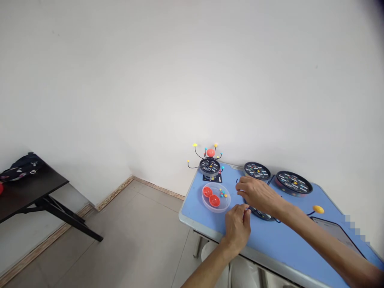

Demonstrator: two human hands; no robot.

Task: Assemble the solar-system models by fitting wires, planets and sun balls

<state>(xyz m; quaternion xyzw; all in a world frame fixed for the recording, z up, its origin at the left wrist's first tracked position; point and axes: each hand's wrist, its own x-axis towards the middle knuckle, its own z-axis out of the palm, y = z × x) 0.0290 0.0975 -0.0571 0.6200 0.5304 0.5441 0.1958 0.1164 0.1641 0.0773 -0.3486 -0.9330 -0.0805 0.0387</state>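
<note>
Right hand (260, 193) partly hides 1 black base (261, 215).

Recorded: one blue desk (195, 204), one black desk (30, 196), one left hand (238, 223), one right hand (256, 193). Also counted: four round black bases (257, 171), one clear tray (224, 204), two red half-shells (214, 201), one tablet-like device (336, 232); the beads (222, 195) are too small to count.

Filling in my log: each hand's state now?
Left hand: fingers curled near the round black plastic base; grip cannot be told.
Right hand: fingers curled; holding cannot be told.
</note>
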